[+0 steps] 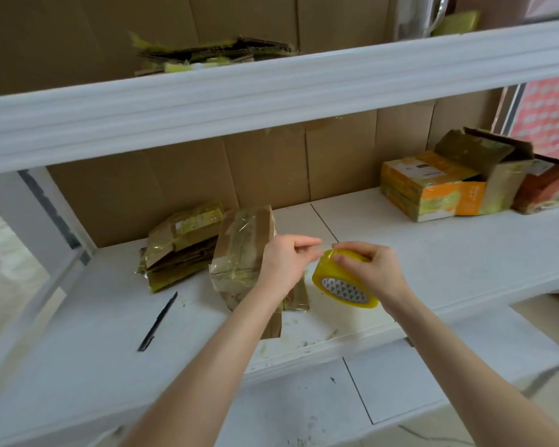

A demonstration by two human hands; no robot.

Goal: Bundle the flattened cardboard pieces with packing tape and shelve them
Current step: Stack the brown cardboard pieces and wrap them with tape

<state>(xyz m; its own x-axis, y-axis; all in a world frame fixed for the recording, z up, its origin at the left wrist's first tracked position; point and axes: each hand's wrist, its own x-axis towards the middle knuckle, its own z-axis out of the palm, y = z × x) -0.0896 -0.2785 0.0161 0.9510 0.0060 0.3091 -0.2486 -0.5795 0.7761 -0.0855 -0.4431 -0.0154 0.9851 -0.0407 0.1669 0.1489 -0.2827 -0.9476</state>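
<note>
1. A white metal shelf rack (pixel 271 101) fills the view. Its middle board (pixel 433 246) is smooth and white, with some dirt marks near the front edge.
2. Plain brown cardboard sheets (pixel 181 188) stand behind the shelves as a back wall.
3. At the right end of the middle board stand orange printed boxes (pixel 433 191), partly crushed and wrapped in glossy tape.
4. One flattened cardboard bundle (pixel 242 250) lies on the middle board, wrapped in clear shiny tape. It is just under and behind the left hand, and the left forearm crosses over its near end.
5. A second taped bundle (pixel 181 246) lies just beside it on the left. A third bundle (pixel 213 53) lies on the upper shelf.
6. Both bare forearms reach forward from below, and the hands meet above the middle board.
7. The left hand (pixel 284 266) pinches the free end of the tape between thumb and forefinger.
8. The right hand (pixel 375 269) grips the tape roll (pixel 342 287) from above with curled fingers. The roll is yellowish, with a patterned grey core, and is tilted.
9. A thin black tool (pixel 158 321) lies on the board, to the left of the arms. I cannot tell its kind.
10. A short clear tape strip (pixel 325 246) stretches between the two hands.
</note>
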